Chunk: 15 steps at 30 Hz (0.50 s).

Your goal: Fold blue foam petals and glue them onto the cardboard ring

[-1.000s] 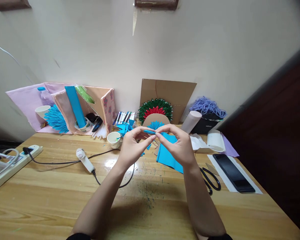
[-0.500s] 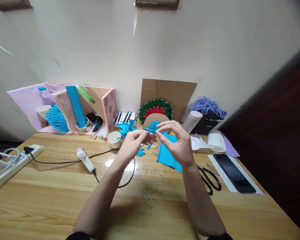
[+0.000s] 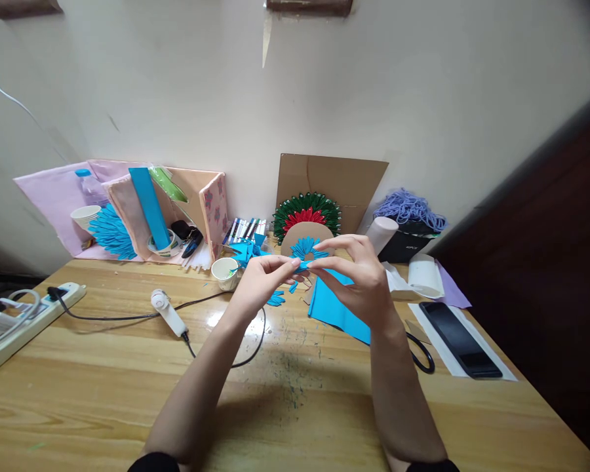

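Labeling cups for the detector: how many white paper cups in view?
2: one white cup on the table, left of the left hand; another white cup at far left, beside blue petals. Others may be hidden.

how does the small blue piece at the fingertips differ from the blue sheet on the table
Size: the piece is small, mostly hidden by fingers; the sheet is much larger.
Place: the piece is held up in the left hand, with the right hand's fingertips at it; the sheet lies on the table, partly behind the right hand.
Shared: both are bright blue.
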Tool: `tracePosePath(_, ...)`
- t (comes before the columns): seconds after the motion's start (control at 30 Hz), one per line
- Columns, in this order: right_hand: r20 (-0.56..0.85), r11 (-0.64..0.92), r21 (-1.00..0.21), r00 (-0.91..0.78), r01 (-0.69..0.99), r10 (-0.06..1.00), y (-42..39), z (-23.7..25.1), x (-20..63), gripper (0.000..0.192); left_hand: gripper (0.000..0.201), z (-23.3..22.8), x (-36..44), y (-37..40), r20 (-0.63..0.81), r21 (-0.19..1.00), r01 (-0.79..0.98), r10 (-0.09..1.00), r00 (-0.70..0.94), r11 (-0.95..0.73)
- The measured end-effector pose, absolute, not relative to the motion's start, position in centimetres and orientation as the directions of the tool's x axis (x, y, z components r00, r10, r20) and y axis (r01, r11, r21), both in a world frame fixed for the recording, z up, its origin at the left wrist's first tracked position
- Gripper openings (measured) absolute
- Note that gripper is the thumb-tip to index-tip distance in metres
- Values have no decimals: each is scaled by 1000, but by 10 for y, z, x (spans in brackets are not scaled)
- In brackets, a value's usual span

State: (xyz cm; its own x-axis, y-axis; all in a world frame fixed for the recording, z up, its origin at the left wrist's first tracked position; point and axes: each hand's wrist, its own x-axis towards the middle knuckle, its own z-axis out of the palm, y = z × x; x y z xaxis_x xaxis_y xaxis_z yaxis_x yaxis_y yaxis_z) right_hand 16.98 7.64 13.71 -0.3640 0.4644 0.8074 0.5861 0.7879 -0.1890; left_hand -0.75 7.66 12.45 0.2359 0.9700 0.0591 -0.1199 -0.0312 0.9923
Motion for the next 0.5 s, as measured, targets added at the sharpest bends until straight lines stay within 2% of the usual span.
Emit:
tracePosePath(0.13, 812, 796, -177, -370, 579, 451, 77, 136, 170, 13, 24, 123, -4, 76, 83, 991, -119, 972, 218, -58)
tracePosePath(0.23, 807, 791, -216, -351, 572, 474, 77, 136, 169, 12, 24, 123, -1, 76, 87, 989, -134, 978, 187, -62)
tracePosePath(0.3, 798, 779, -292, -309, 555, 518, 76, 136, 167, 11, 23, 123, 0, 75, 82, 986, -155, 983, 164, -56)
tracePosePath(0.5, 686, 680, -621, -150, 390, 712, 72, 134, 157, 6, 21, 124, 2, 73, 95, 979, -194, 986, 136, -67)
